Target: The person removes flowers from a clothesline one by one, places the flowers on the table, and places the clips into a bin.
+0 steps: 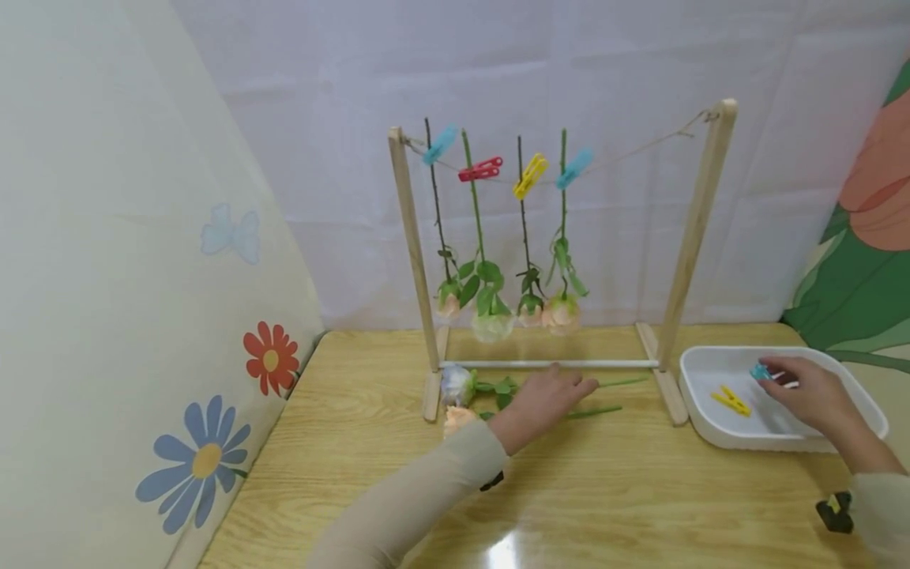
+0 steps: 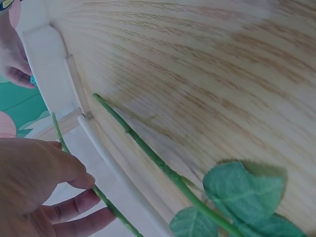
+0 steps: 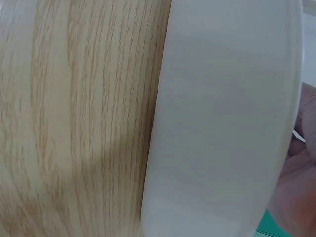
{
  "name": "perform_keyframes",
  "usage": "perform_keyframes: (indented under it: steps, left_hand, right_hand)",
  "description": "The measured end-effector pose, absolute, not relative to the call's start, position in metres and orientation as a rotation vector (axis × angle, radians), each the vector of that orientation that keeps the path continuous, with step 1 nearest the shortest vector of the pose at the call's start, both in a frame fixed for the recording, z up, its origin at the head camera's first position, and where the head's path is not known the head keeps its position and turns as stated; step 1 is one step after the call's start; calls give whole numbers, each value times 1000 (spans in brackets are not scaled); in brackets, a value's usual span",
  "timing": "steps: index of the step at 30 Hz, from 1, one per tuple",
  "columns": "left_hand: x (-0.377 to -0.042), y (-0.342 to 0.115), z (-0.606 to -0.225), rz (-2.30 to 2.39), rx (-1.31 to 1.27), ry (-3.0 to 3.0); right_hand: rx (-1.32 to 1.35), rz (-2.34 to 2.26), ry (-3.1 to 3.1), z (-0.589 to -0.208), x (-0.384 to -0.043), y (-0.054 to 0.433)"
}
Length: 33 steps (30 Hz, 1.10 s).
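My left hand (image 1: 543, 399) is over the table just in front of the rack's white bar, and its thumb and fingers pinch the green stem (image 2: 121, 217) of a pale bluish rose (image 1: 455, 387). Beside it lies a peach rose (image 1: 458, 417), partly hidden by my sleeve; a second green stem (image 2: 148, 150) with leaves shows in the left wrist view. Over the white tray (image 1: 718, 435), my right hand (image 1: 810, 391) pinches a blue clothespin (image 1: 759, 371). A yellow clothespin (image 1: 732, 401) lies in that tray. The right wrist view shows mostly the tray's outer wall.
A wooden rack (image 1: 700, 221) with a sagging string stands at the back. Several roses hang heads down from it, held by two blue clothespins, a red clothespin (image 1: 481, 169) and a yellow one. A flower-printed panel (image 1: 206, 462) borders the table on the left.
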<state>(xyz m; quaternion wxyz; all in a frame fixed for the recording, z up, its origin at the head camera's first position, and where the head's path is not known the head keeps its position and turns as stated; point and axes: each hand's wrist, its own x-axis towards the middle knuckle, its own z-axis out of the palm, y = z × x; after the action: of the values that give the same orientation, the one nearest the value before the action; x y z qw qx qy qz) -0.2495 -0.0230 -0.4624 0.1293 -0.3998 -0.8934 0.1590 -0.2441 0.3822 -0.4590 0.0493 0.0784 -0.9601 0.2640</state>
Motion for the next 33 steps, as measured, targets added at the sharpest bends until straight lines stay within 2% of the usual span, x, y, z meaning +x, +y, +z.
perform_keyframes:
  steps: [25,33]
  left_hand:
    - [-251,-18,-463,500,-1122,-2697]
    - [-247,-22,-443,499,-1069,-2590]
  right_hand:
    - [201,808,-2984,-465,-251,388]
    - [250,782,-2902,-448,-253,383]
